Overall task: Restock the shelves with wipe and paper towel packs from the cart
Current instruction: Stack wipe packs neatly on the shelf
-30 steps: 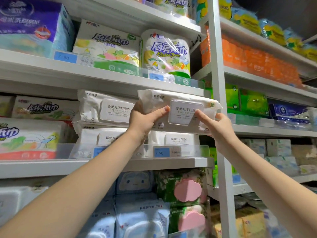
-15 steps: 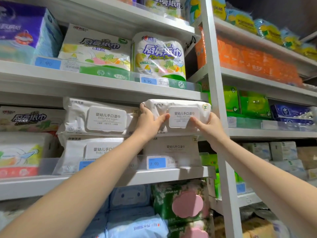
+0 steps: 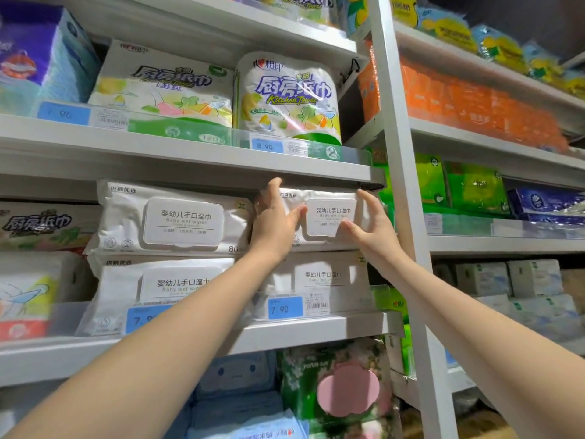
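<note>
Both hands are up on the wipe pack [image 3: 329, 213]: left hand [image 3: 274, 223] flat against its left end, fingers straight, thumb across the front; right hand [image 3: 375, 231] spread wide on the right end, thumb touching the lid. The pack lies between them atop a lower pack [image 3: 319, 278] beneath the wrists, under the shelf [image 3: 190, 164] above the fingertips.

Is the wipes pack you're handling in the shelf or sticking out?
In. The top wipes pack lies on the lower pack, beneath the upper shelf; left hand and right hand touch its front.
</note>
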